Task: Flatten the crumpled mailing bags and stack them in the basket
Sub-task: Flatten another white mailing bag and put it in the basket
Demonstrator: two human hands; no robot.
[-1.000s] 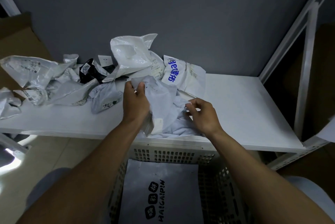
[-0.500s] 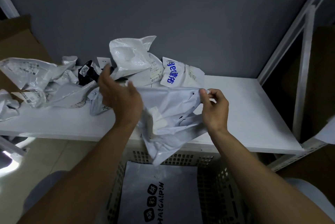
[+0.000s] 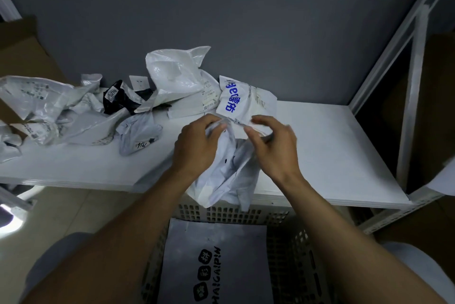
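Note:
A crumpled light grey mailing bag hangs from both my hands above the front edge of the white shelf board. My left hand pinches its top edge on the left, and my right hand pinches the same edge close beside it. The bag's lower end dangles over the white slatted basket, where a flat grey bag printed HAIGAIPIN lies. More crumpled bags are heaped on the board's left and back.
A white bag with blue lettering and a puffed white bag sit just behind my hands. A black bag lies in the pile. A white rack post stands at the right. Cardboard boxes stand at far left.
My hands came together at the bag's top edge, after holding it stretched wide half a second ago. The bag now hangs narrow and bunched instead of spread.

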